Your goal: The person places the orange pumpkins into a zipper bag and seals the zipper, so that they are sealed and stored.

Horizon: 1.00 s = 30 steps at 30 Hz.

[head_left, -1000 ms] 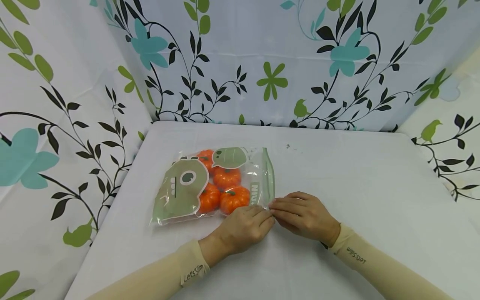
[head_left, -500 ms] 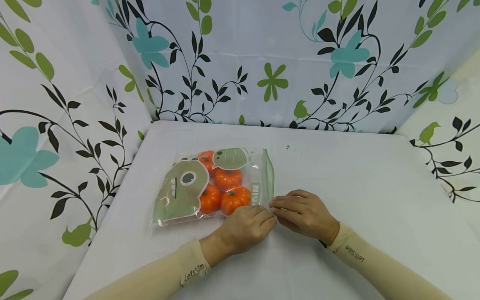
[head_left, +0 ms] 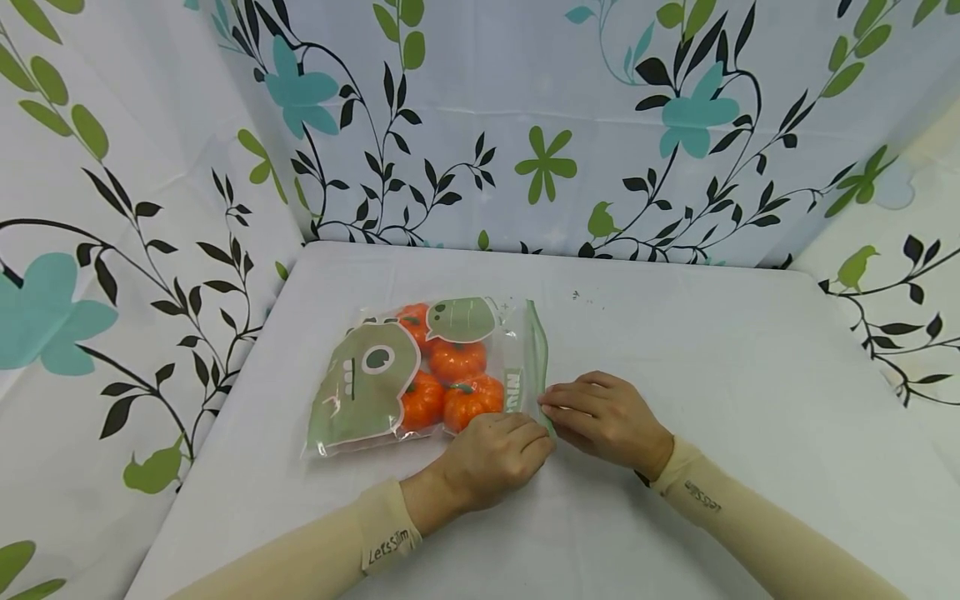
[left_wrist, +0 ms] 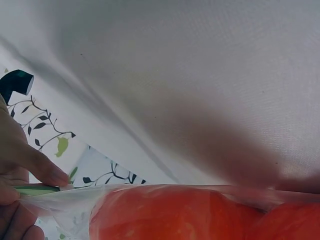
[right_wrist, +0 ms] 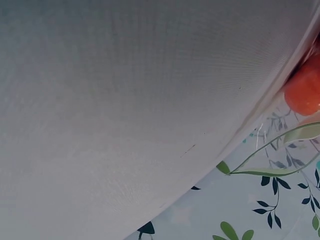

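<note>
A clear zip bag (head_left: 360, 383) with a green cartoon dinosaur print lies on the white table, left of centre in the head view. Several small orange pumpkins (head_left: 457, 360) fill its middle. My left hand (head_left: 495, 458) grips the bag's near right corner with curled fingers. Beside it, my right hand (head_left: 603, 417) pinches the near end of the green zip strip (head_left: 537, 350). In the left wrist view, fingers (left_wrist: 45, 170) hold the green strip at the corner. The zip edge (right_wrist: 265, 172) bows apart into a loop in the right wrist view, where no hand shows.
A white cloth covers the table (head_left: 697, 350), with small dark marks near its back. Behind and to both sides hangs a white curtain (head_left: 480, 125) printed with leaves, flowers and birds.
My right hand has shifted slightly away from me along the zip edge, and more green strip shows between the hands. The bag has slid a touch toward me; the left hand barely moves.
</note>
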Tool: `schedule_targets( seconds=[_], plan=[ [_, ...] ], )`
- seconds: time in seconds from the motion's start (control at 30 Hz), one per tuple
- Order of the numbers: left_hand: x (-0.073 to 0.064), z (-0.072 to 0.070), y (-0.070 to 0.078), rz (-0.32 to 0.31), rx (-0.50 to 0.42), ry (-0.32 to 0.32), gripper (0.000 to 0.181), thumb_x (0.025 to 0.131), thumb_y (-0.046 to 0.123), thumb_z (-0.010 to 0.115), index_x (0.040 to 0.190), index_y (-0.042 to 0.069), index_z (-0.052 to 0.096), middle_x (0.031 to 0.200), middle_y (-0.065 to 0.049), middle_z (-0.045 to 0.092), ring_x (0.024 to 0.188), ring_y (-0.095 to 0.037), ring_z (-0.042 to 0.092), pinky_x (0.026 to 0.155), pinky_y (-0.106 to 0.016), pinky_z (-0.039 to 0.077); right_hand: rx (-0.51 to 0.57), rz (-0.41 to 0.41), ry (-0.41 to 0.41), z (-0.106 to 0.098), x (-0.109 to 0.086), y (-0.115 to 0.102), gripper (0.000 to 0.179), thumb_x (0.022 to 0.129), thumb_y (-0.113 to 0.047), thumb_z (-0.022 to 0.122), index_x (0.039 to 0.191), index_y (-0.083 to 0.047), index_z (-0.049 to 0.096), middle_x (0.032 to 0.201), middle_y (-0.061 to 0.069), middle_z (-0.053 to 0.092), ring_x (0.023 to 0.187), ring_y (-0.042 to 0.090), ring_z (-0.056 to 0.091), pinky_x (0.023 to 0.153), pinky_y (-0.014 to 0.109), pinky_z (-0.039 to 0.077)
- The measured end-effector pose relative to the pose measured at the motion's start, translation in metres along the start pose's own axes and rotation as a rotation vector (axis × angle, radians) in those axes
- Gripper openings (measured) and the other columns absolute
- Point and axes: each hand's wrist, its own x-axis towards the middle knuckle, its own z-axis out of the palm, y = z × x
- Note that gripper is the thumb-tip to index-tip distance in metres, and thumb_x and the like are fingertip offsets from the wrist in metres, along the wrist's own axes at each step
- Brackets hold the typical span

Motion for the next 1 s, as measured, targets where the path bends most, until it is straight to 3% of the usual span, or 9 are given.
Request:
schedule_targets(
  seconds=[0.2,0.43,0.77,1.0],
  plan=[
    [0.0,0.0,0.0,0.001,-0.015,0.023,0.021,0.097,0.009,0.054,0.09,0.011,0.074,0.086,0.002,0.071,0.081,-0.012,0.069,0.077,-0.022,0.057,0.007,0.028,-0.029,0.004,-0.002,0.004,0.022,0.099,-0.017,0.063,0.104,-0.003,0.079,0.101,0.007,0.076,0.089,0.019,0.073,0.072,0.039,0.059],
    [0.0,-0.002,0.001,0.003,-0.026,0.031,0.019,0.096,0.01,0.057,0.092,0.011,0.075,0.087,0.002,0.071,0.081,-0.011,0.069,0.078,-0.022,0.057,0.004,0.081,-0.122,0.005,-0.005,0.01,0.027,0.081,-0.013,0.084,0.106,-0.004,0.079,0.103,0.007,0.076,0.091,0.019,0.073,0.077,0.039,0.059],
    [0.001,-0.005,0.004,0.006,-0.034,0.045,0.026,0.098,0.008,0.05,0.091,0.012,0.074,0.088,0.004,0.071,0.082,-0.011,0.069,0.08,-0.023,0.057,-0.008,0.115,-0.153,0.009,-0.005,0.02,0.032,0.072,-0.008,0.088,0.102,-0.004,0.08,0.102,0.006,0.076,0.091,0.019,0.073,0.077,0.039,0.058],
    [0.002,-0.008,0.005,-0.002,-0.063,0.08,0.027,0.098,0.008,0.048,0.091,0.012,0.074,0.09,0.004,0.072,0.083,-0.011,0.07,0.084,-0.024,0.057,-0.035,0.135,-0.2,0.008,0.002,0.026,0.031,0.072,-0.008,0.088,0.101,-0.004,0.08,0.101,0.005,0.076,0.09,0.018,0.073,0.077,0.038,0.058]
  ],
)
